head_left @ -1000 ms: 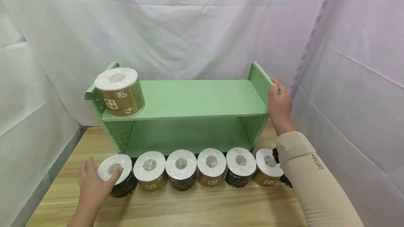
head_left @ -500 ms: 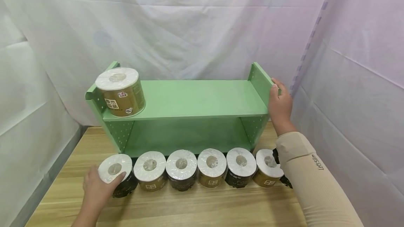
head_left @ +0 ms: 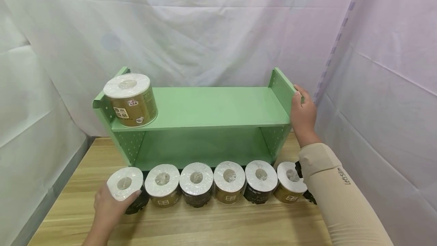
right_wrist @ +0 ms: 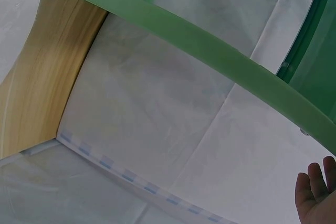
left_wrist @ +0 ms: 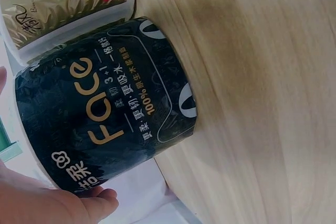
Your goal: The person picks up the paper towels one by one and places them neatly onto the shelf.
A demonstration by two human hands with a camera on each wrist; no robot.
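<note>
My left hand [head_left: 110, 205] holds the leftmost toilet roll [head_left: 125, 183], which stands upright on the table with a white top and black wrapper. In the left wrist view, fingertips [left_wrist: 100, 203] lie against the side of that black-wrapped roll [left_wrist: 105, 98], and only a sliver of thumb shows. With my right hand [head_left: 303, 113] I grip the top edge of the right side panel of a green two-tier shelf [head_left: 211, 105]. In the right wrist view, my curled fingers [right_wrist: 317, 184] are beside the panel's edge [right_wrist: 210, 51]. A gold-wrapped toilet roll [head_left: 131, 101] stands at the upper shelf's left end.
Several more toilet rolls, black and gold wrapped, stand in a row before the shelf, such as a gold one [head_left: 162, 185] beside the held roll. They rest on a wooden table [head_left: 191, 227]. White cloth [head_left: 205, 41] hangs behind and at both sides.
My left hand has moved slightly right and down, closing around the leftmost roll, its thumb now across the front. The right hand and the shelf have stayed put.
</note>
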